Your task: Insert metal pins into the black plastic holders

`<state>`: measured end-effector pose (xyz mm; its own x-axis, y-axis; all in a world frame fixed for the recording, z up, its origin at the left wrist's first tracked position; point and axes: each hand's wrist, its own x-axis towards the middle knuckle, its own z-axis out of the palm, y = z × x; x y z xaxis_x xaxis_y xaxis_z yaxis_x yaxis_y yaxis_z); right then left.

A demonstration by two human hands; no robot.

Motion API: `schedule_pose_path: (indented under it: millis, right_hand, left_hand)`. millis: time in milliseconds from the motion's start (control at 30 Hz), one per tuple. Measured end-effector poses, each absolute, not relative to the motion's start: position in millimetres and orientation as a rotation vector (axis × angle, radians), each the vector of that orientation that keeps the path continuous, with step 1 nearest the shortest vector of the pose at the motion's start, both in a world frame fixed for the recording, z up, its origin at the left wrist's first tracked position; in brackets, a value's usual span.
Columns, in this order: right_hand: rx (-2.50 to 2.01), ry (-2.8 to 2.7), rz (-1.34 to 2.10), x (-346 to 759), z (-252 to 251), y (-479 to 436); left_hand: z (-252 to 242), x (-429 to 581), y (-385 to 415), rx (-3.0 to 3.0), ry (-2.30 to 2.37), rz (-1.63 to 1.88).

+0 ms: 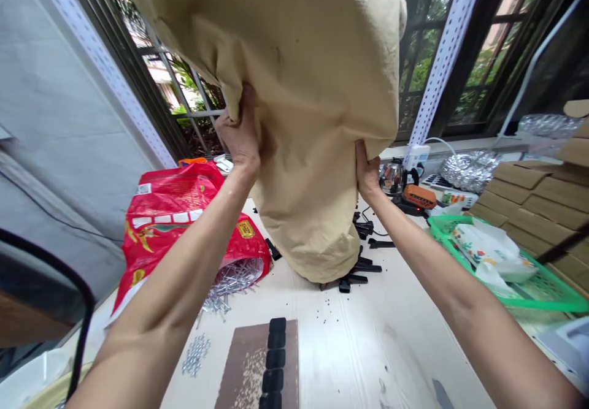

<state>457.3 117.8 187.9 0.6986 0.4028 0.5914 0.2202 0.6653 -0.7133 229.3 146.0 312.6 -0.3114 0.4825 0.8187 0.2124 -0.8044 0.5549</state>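
A large tan sack [317,90] hangs in front of me, its lower end reaching down to the table. My left hand [242,130] grips a bunched fold at its left side. Lower on the right edge, my right hand [367,167] is closed on the sack too. Several black plastic parts [363,267] lie beside and partly behind its lower end; the sack's mouth is hidden from me.
At left, a red bag [184,213] spills metal screws [237,277]. A brown board [243,360] holds a row of black pieces [275,360]. A green basket [547,289], stacked cardboard boxes [534,206] and a glass kettle [392,177] stand right.
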Motion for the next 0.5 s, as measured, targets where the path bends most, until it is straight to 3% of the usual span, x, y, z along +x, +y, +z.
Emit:
schedule_pose_path:
  millis: [500]
  right_hand:
    - [-0.727,-0.907,0.064,446,241,102]
  left_hand:
    - [373,210,104,1.72,0.617,2.511]
